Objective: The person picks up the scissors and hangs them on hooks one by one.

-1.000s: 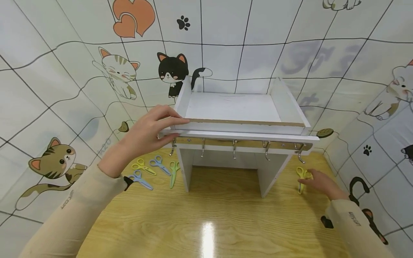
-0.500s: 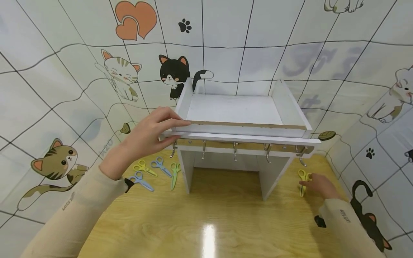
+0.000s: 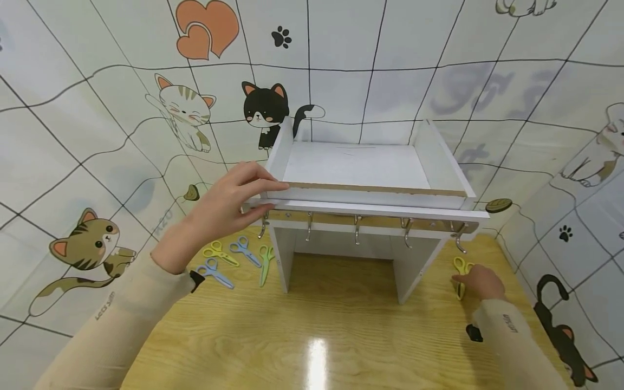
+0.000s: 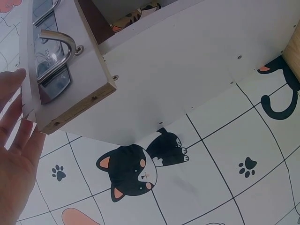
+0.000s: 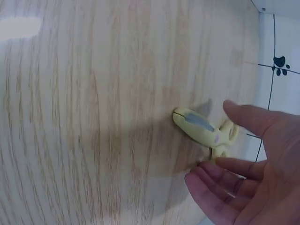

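A white wooden shelf unit stands on the table, its front rail carrying several metal hooks. My left hand grips the left end of its front ledge, fingers on top and thumb underneath; the left wrist view shows fingers and thumb on both sides of the board end. On the right, a pair of yellow scissors lies on the table, closed blades pointing away from my palm. My right hand is around the handles, a fingertip touching one loop and the thumb apart above the other. In the head view that hand partly covers the scissors.
Left of the shelf unit lie blue scissors, yellow scissors, another blue pair and green scissors. Cat-patterned sheeting closes off the back and sides. Wood-grain tabletop extends in front.
My right hand and forearm have shifted slightly left and turned over the yellow scissors, which stay on the table. My left hand keeps its place on the ledge. The head view has shifted slightly.
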Action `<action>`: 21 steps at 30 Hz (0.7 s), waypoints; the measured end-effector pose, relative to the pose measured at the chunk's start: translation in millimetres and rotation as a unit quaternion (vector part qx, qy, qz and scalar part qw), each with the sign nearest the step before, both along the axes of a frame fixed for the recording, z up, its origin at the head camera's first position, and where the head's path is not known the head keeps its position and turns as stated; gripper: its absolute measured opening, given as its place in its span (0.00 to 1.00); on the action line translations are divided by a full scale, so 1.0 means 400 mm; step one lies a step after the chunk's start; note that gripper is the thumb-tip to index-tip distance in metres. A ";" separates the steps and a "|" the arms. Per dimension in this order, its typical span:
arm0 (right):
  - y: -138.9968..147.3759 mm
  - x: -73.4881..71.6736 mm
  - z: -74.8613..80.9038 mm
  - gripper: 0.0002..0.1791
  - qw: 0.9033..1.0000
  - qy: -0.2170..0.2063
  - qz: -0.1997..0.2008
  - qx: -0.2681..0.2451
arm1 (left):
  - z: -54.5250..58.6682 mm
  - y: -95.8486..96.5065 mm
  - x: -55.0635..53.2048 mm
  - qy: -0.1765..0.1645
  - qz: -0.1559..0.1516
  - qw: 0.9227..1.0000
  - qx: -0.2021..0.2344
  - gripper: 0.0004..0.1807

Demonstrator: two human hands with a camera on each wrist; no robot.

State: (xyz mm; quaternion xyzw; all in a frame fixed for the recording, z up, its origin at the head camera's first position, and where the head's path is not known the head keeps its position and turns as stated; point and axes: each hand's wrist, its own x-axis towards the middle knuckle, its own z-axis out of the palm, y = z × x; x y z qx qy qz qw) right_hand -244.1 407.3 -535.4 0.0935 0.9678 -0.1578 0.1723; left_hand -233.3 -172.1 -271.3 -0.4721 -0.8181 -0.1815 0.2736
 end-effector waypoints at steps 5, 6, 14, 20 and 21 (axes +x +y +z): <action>-0.005 0.002 -0.015 0.21 1.000 -0.003 -0.029 0.009 | -0.002 0.004 0.002 0.001 -0.002 1.000 0.006 0.22; -0.005 0.002 -0.018 0.19 0.999 -0.004 -0.034 0.010 | -0.003 0.005 0.003 0.002 -0.002 1.000 0.007 0.22; 0.000 -0.002 -0.031 0.11 0.998 0.005 -0.055 0.002 | -0.007 0.006 0.007 -0.005 0.009 1.000 0.022 0.22; -0.005 0.011 -0.021 0.12 0.999 0.007 -0.045 0.001 | -0.006 0.006 0.008 -0.014 0.014 1.000 0.023 0.22; -0.007 0.014 -0.018 0.12 0.999 0.010 -0.044 0.000 | -0.007 0.005 0.007 -0.015 0.015 1.000 0.023 0.22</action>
